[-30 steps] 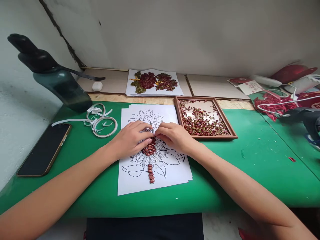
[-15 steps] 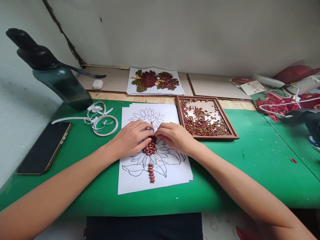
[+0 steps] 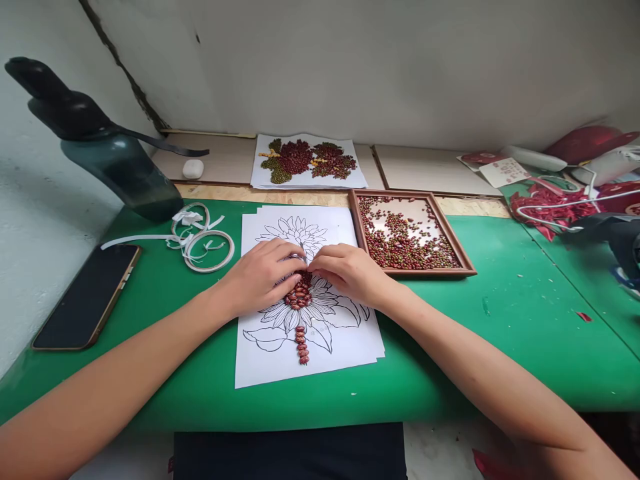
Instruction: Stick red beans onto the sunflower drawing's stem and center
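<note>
A white sheet (image 3: 255, 370) with a line-drawn sunflower lies before me. Dark red speckled beans (image 3: 299, 297) fill the lower part of the flower's centre, and a short column of the same beans (image 3: 302, 345) runs down the stem. My left hand (image 3: 260, 275) rests over the flower from the left, thumb and fingers bent together at the top of the bean patch. From the right, my right hand (image 3: 350, 270) meets it there, thumb and forefinger pinched. Whatever lies between the fingertips is hidden or too small to name.
A brown frame tray (image 3: 465, 272) of small red and green beans stands right of the sheet. Behind is a finished bean picture (image 3: 305, 161). On the left are a phone (image 3: 86, 297), tape rolls (image 3: 209, 251), a dark bottle (image 3: 117, 163) and a white case (image 3: 193, 169).
The whole view has shifted very slightly. Both hands stay at the same place on the flower, and the beans look unchanged.
</note>
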Demonstrator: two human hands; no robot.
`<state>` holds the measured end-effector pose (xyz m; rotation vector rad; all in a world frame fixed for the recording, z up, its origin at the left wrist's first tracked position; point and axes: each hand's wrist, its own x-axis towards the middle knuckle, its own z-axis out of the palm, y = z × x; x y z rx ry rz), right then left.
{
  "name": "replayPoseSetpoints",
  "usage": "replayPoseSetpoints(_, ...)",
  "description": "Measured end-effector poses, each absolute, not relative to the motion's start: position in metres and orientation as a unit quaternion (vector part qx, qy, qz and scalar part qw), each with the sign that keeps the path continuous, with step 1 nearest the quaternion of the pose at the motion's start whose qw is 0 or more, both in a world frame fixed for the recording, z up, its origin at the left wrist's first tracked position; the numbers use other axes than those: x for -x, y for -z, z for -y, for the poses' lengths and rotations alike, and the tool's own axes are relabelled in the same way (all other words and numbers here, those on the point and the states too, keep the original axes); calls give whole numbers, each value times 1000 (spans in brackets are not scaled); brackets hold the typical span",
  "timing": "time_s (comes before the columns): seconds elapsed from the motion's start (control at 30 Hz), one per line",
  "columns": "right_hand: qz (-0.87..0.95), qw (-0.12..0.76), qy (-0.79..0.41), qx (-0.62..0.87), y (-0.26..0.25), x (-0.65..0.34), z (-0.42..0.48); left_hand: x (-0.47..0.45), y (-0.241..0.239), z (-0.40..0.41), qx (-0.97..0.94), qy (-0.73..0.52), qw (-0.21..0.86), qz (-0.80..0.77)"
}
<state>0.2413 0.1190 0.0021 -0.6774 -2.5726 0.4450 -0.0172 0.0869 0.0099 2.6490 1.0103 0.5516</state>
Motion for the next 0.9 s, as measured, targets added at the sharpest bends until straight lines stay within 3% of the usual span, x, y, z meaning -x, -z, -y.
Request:
replayPoseSetpoints(0.27,900,321,-147,257,-1,-242,-118,17,-10,-86,-920,-161,132,-333)
replayPoseSetpoints(0.9,899,286,-145,297,1,-243,-118,16,-12,-85,-917,-159,138,-338)
